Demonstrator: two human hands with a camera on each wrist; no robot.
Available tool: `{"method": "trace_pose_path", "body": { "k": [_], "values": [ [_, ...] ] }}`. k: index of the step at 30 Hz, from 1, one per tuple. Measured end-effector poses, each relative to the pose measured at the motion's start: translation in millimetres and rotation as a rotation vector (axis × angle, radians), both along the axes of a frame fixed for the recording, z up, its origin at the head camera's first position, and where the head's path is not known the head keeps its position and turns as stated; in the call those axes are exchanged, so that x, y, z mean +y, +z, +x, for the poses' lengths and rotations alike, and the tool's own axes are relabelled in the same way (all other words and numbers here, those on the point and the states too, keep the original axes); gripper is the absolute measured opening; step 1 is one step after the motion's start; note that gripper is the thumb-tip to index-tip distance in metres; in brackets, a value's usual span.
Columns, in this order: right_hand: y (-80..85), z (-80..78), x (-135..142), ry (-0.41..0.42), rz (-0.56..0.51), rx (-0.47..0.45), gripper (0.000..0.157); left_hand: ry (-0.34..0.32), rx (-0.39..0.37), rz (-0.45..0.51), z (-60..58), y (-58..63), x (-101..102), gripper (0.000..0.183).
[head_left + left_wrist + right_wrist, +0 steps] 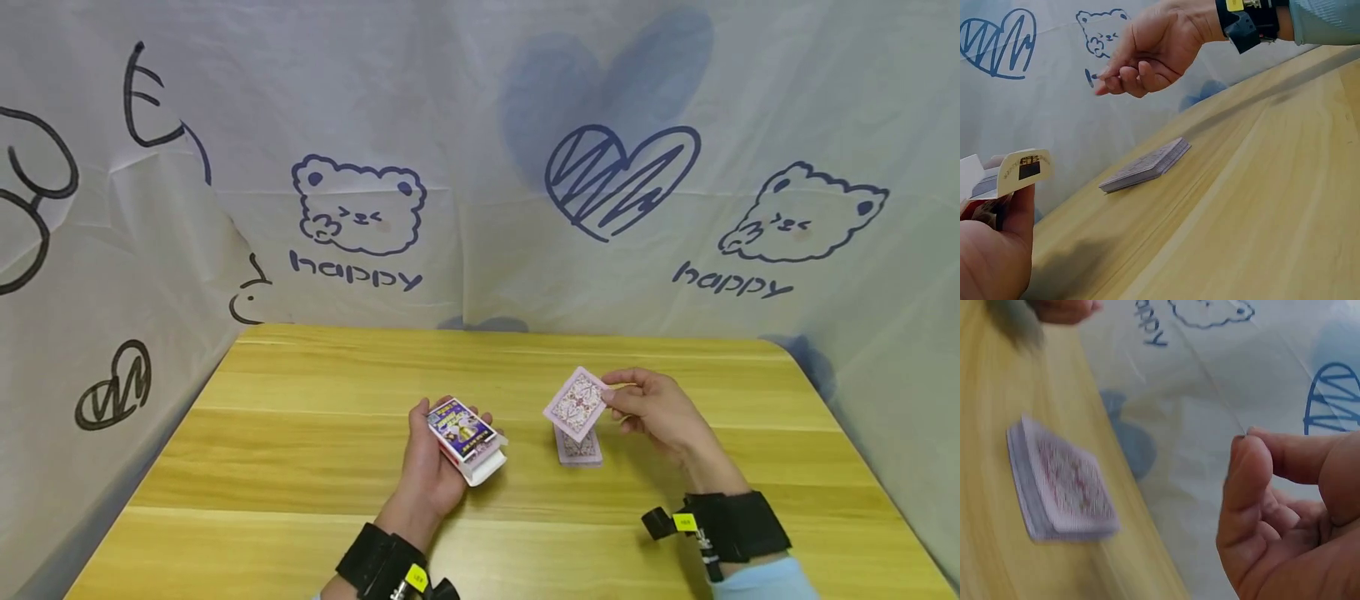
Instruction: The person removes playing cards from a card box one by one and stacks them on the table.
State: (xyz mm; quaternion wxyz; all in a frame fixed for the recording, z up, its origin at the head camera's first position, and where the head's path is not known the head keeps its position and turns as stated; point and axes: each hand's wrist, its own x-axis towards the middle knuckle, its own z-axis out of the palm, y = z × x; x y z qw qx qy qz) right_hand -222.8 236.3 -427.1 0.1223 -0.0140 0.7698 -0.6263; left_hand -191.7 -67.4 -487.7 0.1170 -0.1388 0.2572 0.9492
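Observation:
In the head view my left hand (431, 477) cradles a purple-fronted card box (461, 428) on its palm. The box's white end flap (1024, 172) stands open, and edges of cards show inside. To the right, my right hand (663, 412) pinches one playing card (576, 403) at its corner between thumb and fingers, its patterned pink back upward. That card partly covers a neat deck (581, 452) lying on the table. The right wrist view shows the deck (1075, 481) too, apart from the pinching fingertips (1254, 456); the held card hardly shows there.
The wooden table (300, 400) has rounded far corners. A white cloth (480, 100) with drawn bears and a heart hangs behind it and along the sides. Each wrist wears a black band (738, 525) with a small camera.

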Motion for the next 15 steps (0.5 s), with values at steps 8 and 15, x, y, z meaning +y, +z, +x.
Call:
{"method": "trace_pose_path", "body": {
  "k": [8,15],
  "values": [
    [-14.6,-10.6,12,-0.123,0.09,-0.044,0.038,-0.08,-0.009,0.004,4.7,-2.9,4,0.061],
    [-27.1,-18.1,11,-0.121,0.182,-0.052,0.033,-0.078,-0.016,0.002,5.5,-5.1,6,0.061]
  ]
}}
